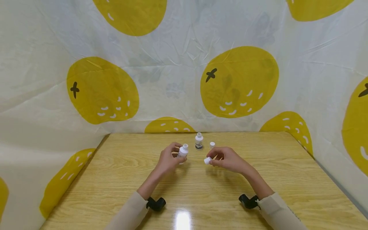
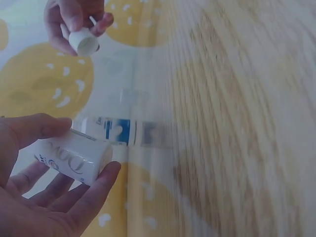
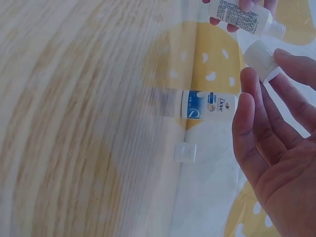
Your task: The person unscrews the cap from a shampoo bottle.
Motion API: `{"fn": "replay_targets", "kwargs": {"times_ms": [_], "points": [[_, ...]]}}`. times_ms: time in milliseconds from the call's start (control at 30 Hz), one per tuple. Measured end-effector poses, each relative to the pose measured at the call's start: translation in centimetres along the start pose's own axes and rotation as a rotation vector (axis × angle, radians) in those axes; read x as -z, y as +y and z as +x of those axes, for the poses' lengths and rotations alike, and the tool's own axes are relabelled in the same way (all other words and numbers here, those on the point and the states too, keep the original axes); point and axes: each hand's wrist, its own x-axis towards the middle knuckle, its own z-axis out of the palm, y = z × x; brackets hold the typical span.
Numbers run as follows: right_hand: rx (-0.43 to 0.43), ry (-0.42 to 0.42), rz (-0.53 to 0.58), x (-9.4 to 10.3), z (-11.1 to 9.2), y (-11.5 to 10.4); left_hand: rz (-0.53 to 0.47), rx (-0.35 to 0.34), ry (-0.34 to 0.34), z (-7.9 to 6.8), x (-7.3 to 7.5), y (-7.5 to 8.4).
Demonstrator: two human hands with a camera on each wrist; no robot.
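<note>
My left hand [image 1: 167, 158] grips a small white bottle [image 1: 183, 151] just above the table, its thumb on one side and its fingers on the other. The bottle is uncapped, its threaded neck up and leaning right; lettering shows on its side in the left wrist view. To the right, my right hand [image 1: 228, 158] pinches a white cap [image 3: 260, 61] between thumb and fingertips, apart from the bottle. A second uncapped bottle [image 1: 199, 142], white with a dark-blue label band, stands upright behind the hands. Another white cap [image 1: 212, 144] sits right of it, partly behind my right hand.
The wooden table [image 1: 129, 179] reaches back to a pale curtain [image 1: 172, 86] printed with yellow fruit, which also hangs along both sides. Black wrist mounts [image 1: 156, 203] sit at both cuffs, near the tabletop.
</note>
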Motion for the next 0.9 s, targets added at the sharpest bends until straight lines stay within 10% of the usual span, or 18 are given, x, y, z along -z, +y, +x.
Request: {"fn": "replay_targets", "kwargs": {"times_ms": [900], "points": [[0.034, -0.044, 0.043, -0.4, 0.0, 0.1, -0.005, 0.087, 0.225, 3.4, 4.6, -2.8]]}}
